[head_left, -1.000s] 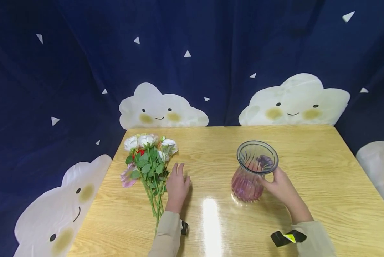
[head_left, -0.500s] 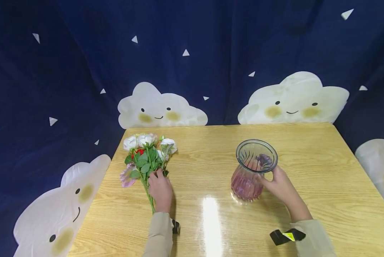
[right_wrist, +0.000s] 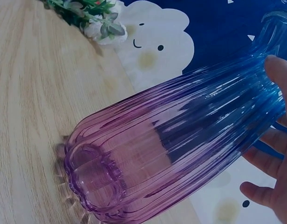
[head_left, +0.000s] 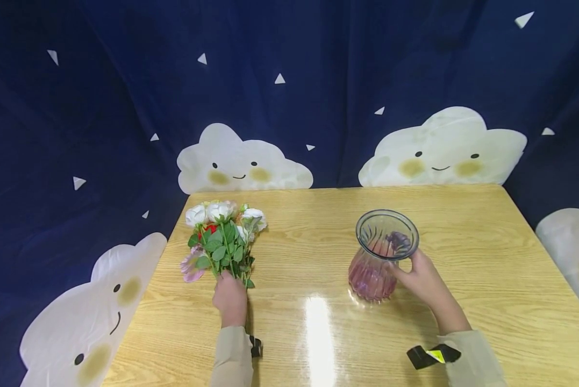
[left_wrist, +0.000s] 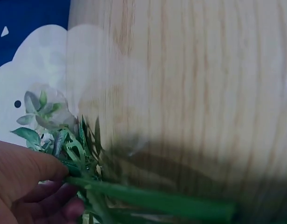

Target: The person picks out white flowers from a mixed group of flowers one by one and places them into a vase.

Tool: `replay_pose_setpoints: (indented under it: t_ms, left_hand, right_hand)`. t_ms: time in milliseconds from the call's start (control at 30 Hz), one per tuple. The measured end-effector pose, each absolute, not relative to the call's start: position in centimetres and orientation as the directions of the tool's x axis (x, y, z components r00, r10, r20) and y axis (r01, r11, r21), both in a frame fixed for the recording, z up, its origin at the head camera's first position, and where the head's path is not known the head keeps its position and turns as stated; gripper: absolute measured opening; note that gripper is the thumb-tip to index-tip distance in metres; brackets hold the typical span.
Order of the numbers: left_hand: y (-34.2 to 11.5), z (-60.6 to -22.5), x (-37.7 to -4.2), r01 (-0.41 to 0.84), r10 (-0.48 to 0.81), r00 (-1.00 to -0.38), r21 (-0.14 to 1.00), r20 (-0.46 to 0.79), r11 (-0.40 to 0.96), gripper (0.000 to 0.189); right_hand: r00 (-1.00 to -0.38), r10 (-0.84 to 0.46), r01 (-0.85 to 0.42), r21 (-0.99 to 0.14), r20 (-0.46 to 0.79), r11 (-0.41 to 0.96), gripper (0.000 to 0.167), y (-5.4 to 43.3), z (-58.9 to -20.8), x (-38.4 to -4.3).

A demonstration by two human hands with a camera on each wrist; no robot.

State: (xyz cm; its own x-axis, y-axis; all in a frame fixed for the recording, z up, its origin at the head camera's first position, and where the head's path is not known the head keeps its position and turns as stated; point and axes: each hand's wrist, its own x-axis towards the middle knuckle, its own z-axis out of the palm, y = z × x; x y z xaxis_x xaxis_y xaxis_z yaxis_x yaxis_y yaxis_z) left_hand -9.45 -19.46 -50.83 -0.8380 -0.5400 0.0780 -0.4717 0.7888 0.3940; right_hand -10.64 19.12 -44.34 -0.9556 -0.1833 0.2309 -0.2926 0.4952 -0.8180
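Note:
At the left of the head view a bunch of flowers (head_left: 229, 244) lies on the table, with white, red and pale purple blooms, green leaves and long stems. My left hand (head_left: 231, 300) grips it just below the leaves. In the left wrist view the thumb and curled fingers close round a green stem (left_wrist: 157, 198); how many stems it holds cannot be seen. My right hand (head_left: 427, 282) holds a ribbed glass vase (head_left: 373, 274) by its neck. The vase is pink at the base, blue towards the rim, and slightly tilted.
The wooden table (head_left: 313, 242) meets a dark blue curtain (head_left: 318, 80) printed with smiling white clouds at the back and sides. A bright light reflection (head_left: 320, 344) lies on the tabletop between the arms.
My left hand has moved left and towards me, from beside the flowers onto their stems, and its fingers have closed round them. The right hand and vase have stayed in place.

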Motion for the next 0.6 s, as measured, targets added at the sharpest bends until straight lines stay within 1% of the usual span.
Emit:
replay_pose_setpoints:
  t_ms: [233,333,600]
  left_hand:
    - [-19.5,-50.4,-9.4,-0.491,-0.528,-0.849,0.404,-0.023,0.772,0.019]
    - [-19.5,-50.3,-9.5,-0.463,-0.501,-0.866,0.406,-0.016,0.788,0.019]
    - [-18.7,-49.1,-10.1,-0.366,-0.420,-0.905,0.373,0.073,0.853,0.017]
  right_hand:
    - [-0.960,-0.177,-0.280,-0.814,0.219,0.509,0.063,19.1,-44.4,-10.6]
    - [-0.958,-0.180,-0.284,-0.815,0.222,0.506,0.063,19.1,-44.4,-10.6]
    - [-0.956,-0.189,-0.292,-0.814,0.226,0.502,0.064,19.3,-44.4,-10.7]
